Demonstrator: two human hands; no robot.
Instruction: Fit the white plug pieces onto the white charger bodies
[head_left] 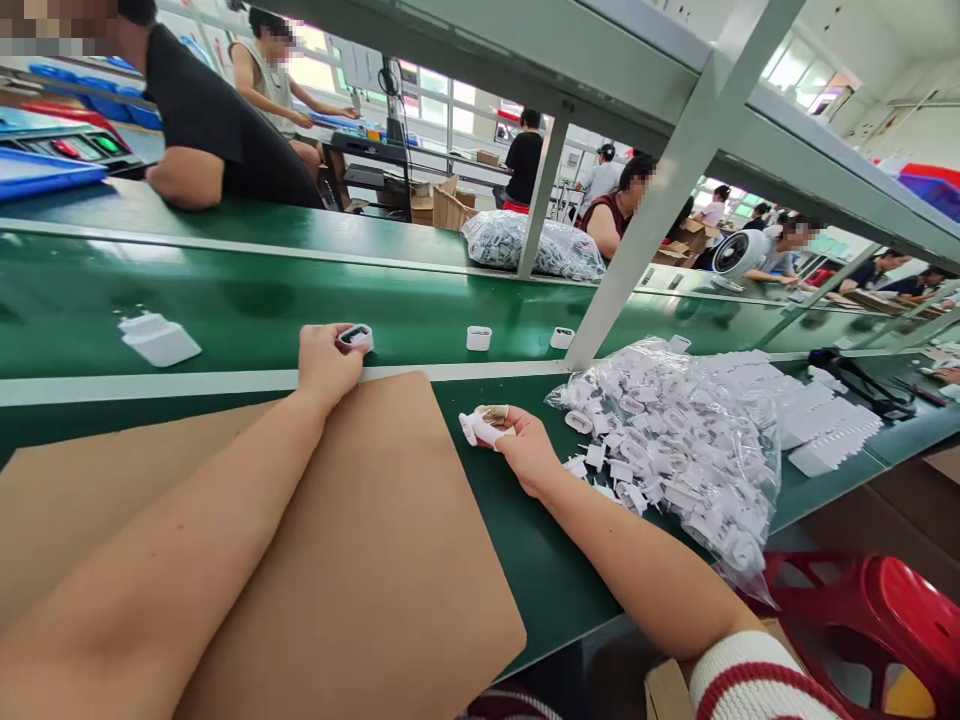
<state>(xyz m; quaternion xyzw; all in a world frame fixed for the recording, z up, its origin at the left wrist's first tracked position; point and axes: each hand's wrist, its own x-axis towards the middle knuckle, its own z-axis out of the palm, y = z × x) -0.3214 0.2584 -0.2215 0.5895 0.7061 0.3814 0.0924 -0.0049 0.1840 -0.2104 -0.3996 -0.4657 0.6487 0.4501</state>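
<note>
My left hand (pixel 327 366) is closed around a white charger housing (pixel 358 339) at the near edge of the green belt; the housing's open end faces up. Over the bench to the right, my right hand (pixel 525 448) pinches a small white plug part (pixel 471 428). White coverings appear on some of its fingertips. Beside that hand, a clear plastic bag (pixel 757 470) spills a heap of small white plug parts (pixel 660 440). Two more upright white housings, one near the middle (pixel 478 338) and one by the post (pixel 562 338), stand on the belt.
A brown cardboard sheet (pixel 375 560) lies under my left arm. A white plug adapter (pixel 159 338) rests at the belt's left. A slanted metal post (pixel 652 220) rises on the right. White housings (pixel 832 435) stand in rows beyond the bag; a red stool (pixel 892 620) is below. Co-workers sit across.
</note>
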